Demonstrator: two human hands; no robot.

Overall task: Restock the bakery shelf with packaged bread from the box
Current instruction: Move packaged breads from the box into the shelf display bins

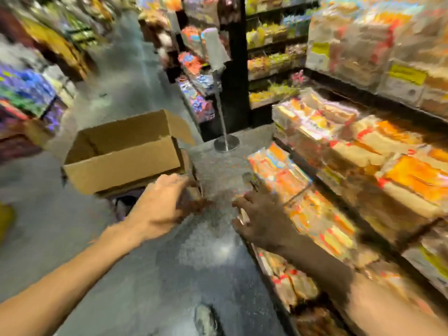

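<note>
The frame is motion-blurred. An open cardboard box sits raised at the left of centre, its flaps up; I see no bread inside from this angle. My left hand reaches just below the box's near right corner, fingers loosely curled, holding nothing. My right hand hovers in front of the lower bakery shelf, fingers spread and empty, beside packaged bread in orange and yellow wrappers. More bread packs fill the shelf above.
A metal stand with a round base rises between the box and the shelves. Stocked shelves line both sides of the grey aisle floor. A shoe shows at the bottom.
</note>
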